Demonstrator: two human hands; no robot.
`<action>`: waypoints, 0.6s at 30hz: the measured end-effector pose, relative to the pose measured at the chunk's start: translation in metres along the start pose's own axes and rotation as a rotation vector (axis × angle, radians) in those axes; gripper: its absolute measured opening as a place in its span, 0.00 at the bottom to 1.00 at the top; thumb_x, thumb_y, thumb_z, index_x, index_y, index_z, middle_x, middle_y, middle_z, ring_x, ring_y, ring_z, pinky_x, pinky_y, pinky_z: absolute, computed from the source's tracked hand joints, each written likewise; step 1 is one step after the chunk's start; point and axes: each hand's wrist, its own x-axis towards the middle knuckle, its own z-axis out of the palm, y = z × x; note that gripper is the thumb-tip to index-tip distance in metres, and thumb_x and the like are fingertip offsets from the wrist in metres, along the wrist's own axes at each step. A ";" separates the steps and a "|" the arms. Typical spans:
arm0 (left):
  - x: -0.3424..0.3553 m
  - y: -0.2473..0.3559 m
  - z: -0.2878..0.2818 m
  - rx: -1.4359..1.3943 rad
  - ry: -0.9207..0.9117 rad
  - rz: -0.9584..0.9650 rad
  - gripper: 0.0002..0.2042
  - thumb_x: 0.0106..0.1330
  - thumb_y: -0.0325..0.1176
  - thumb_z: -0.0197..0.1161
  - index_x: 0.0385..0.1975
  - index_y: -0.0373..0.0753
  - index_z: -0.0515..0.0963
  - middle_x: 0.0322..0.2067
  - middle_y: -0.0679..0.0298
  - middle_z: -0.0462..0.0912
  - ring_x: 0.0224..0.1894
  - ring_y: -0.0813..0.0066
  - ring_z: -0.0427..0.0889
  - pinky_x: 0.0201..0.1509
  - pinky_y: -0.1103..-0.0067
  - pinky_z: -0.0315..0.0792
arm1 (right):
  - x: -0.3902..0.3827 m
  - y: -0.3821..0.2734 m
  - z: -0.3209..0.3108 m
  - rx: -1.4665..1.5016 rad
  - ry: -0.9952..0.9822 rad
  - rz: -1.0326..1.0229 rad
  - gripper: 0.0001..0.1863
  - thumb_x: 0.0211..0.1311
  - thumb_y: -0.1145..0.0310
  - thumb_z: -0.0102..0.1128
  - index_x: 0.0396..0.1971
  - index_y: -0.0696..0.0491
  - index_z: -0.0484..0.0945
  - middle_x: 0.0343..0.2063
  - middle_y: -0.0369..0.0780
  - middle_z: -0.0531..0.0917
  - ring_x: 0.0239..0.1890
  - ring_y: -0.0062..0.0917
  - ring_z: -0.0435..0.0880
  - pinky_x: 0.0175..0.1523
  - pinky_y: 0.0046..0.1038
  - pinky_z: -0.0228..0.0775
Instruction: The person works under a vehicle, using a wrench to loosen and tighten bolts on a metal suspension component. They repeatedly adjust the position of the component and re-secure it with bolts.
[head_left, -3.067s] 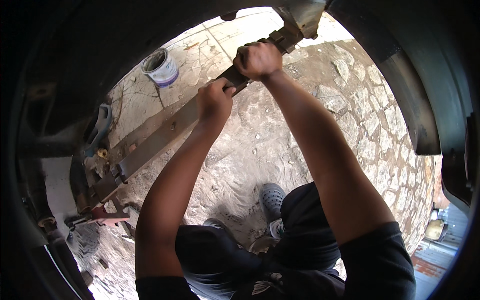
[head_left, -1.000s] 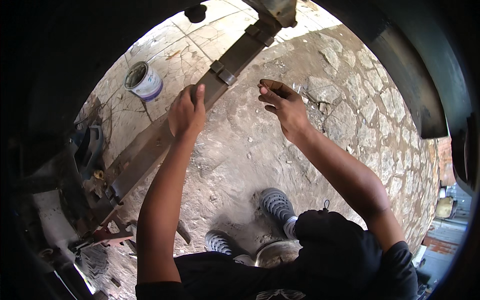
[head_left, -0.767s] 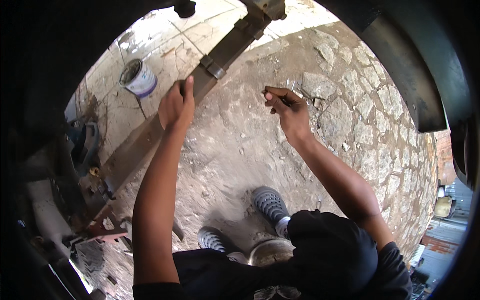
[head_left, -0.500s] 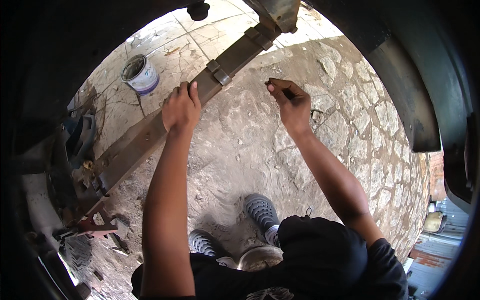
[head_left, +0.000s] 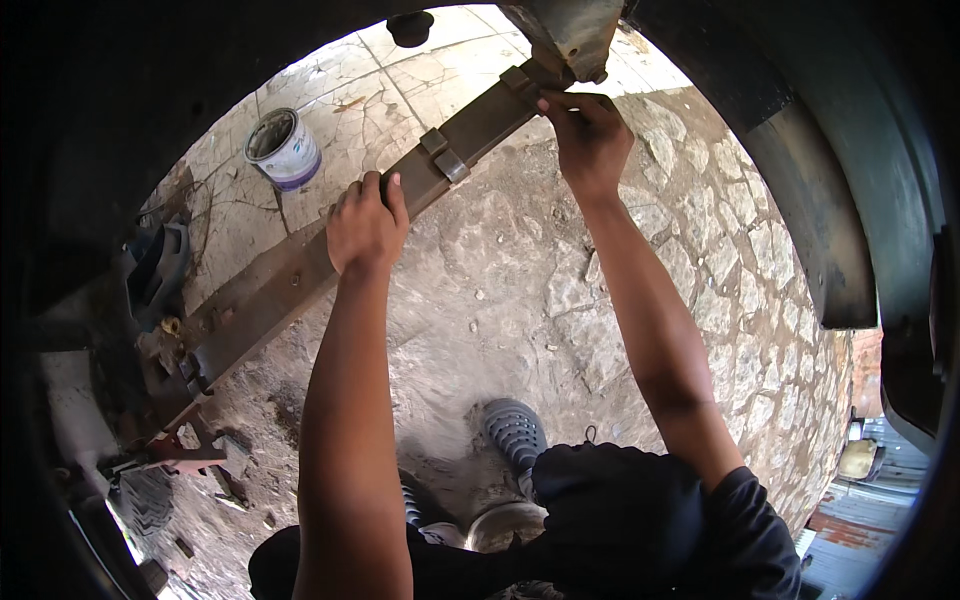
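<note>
A long brown leaf spring (head_left: pixel 265 308) slants under a vehicle from lower left to upper right, with metal clips around it. My left hand (head_left: pixel 365 228) grips it near its middle, fingers bent over the far edge and thumb along the top. One clip (head_left: pixel 444 156) sits just beyond that hand. My right hand (head_left: pixel 592 145) is pinched closed beside the spring's upper end, close to the farther clip (head_left: pixel 520 86). Whatever its fingertips hold is too small or hidden to make out. Above that hand is a metal bracket (head_left: pixel 575 40).
A white and purple paint can (head_left: pixel 284 150) stands on cracked tiles beyond the spring. Dark vehicle bodywork (head_left: pixel 855 150) curves around the top and right. Below lie dusty ground and stone paving (head_left: pixel 740 300). A red metal part (head_left: pixel 190 455) is at lower left.
My right hand has moved up and away from me, from over the ground to the spring's upper end, still pinched. My left hand stays on the spring. The view has shifted slightly.
</note>
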 end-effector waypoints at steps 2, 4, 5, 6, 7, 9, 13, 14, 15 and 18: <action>0.000 0.000 -0.001 0.004 -0.013 -0.014 0.20 0.81 0.52 0.48 0.45 0.42 0.81 0.39 0.51 0.87 0.41 0.45 0.87 0.47 0.57 0.81 | 0.003 0.001 0.007 -0.058 0.033 -0.085 0.06 0.55 0.71 0.79 0.34 0.50 0.92 0.27 0.40 0.87 0.30 0.31 0.87 0.36 0.31 0.78; -0.001 0.002 -0.006 0.007 -0.027 -0.023 0.19 0.81 0.51 0.49 0.48 0.42 0.80 0.41 0.50 0.87 0.43 0.44 0.87 0.47 0.55 0.80 | 0.008 0.003 0.017 -0.108 0.086 -0.170 0.07 0.54 0.69 0.80 0.34 0.50 0.92 0.26 0.41 0.87 0.29 0.32 0.87 0.36 0.33 0.78; -0.001 0.002 -0.006 0.002 -0.025 -0.022 0.19 0.81 0.51 0.49 0.48 0.43 0.80 0.41 0.50 0.87 0.44 0.44 0.87 0.47 0.55 0.80 | 0.011 0.004 0.025 -0.131 0.120 -0.216 0.08 0.53 0.68 0.81 0.34 0.49 0.93 0.26 0.41 0.88 0.28 0.32 0.87 0.36 0.33 0.79; -0.001 0.001 -0.006 -0.004 -0.021 -0.022 0.19 0.81 0.51 0.48 0.48 0.43 0.80 0.41 0.50 0.87 0.44 0.44 0.87 0.47 0.55 0.80 | 0.012 0.004 0.029 -0.153 0.152 -0.264 0.09 0.53 0.66 0.82 0.35 0.48 0.93 0.25 0.41 0.88 0.27 0.32 0.86 0.37 0.33 0.79; -0.001 0.001 -0.005 -0.010 -0.018 -0.022 0.20 0.81 0.51 0.48 0.48 0.43 0.80 0.41 0.50 0.87 0.44 0.44 0.87 0.47 0.55 0.80 | 0.011 0.004 0.030 -0.157 0.140 -0.245 0.09 0.53 0.66 0.82 0.34 0.48 0.93 0.25 0.41 0.88 0.27 0.33 0.86 0.36 0.33 0.79; -0.001 0.001 -0.005 0.000 -0.022 -0.037 0.20 0.80 0.52 0.48 0.46 0.43 0.81 0.41 0.51 0.87 0.43 0.46 0.87 0.48 0.57 0.81 | 0.009 0.001 0.031 -0.159 0.119 -0.209 0.08 0.53 0.67 0.82 0.34 0.47 0.93 0.24 0.41 0.88 0.27 0.33 0.86 0.36 0.32 0.78; -0.003 0.001 -0.004 -0.007 -0.022 -0.042 0.21 0.80 0.52 0.47 0.45 0.43 0.81 0.41 0.52 0.87 0.44 0.47 0.88 0.48 0.57 0.81 | -0.003 -0.005 0.021 -0.151 0.083 -0.069 0.08 0.53 0.66 0.82 0.34 0.47 0.93 0.24 0.40 0.88 0.25 0.32 0.85 0.34 0.32 0.77; 0.000 0.000 -0.005 -0.003 -0.016 -0.036 0.21 0.80 0.52 0.47 0.45 0.43 0.81 0.41 0.52 0.87 0.44 0.47 0.88 0.48 0.57 0.81 | -0.003 -0.005 0.022 -0.152 0.099 -0.065 0.08 0.54 0.66 0.81 0.34 0.47 0.93 0.24 0.40 0.87 0.25 0.32 0.85 0.34 0.32 0.77; 0.000 0.000 -0.005 -0.006 -0.016 -0.031 0.21 0.80 0.52 0.47 0.45 0.43 0.81 0.41 0.52 0.87 0.44 0.47 0.87 0.48 0.57 0.81 | -0.006 -0.003 0.019 -0.162 0.109 -0.060 0.08 0.54 0.66 0.81 0.34 0.47 0.93 0.24 0.40 0.87 0.25 0.32 0.84 0.33 0.32 0.76; 0.000 0.002 -0.006 -0.014 -0.034 -0.028 0.21 0.80 0.52 0.47 0.45 0.43 0.81 0.41 0.53 0.87 0.45 0.47 0.87 0.49 0.57 0.81 | -0.003 0.000 0.032 -0.090 0.176 -0.023 0.08 0.54 0.65 0.81 0.34 0.47 0.93 0.23 0.39 0.87 0.26 0.32 0.84 0.36 0.33 0.76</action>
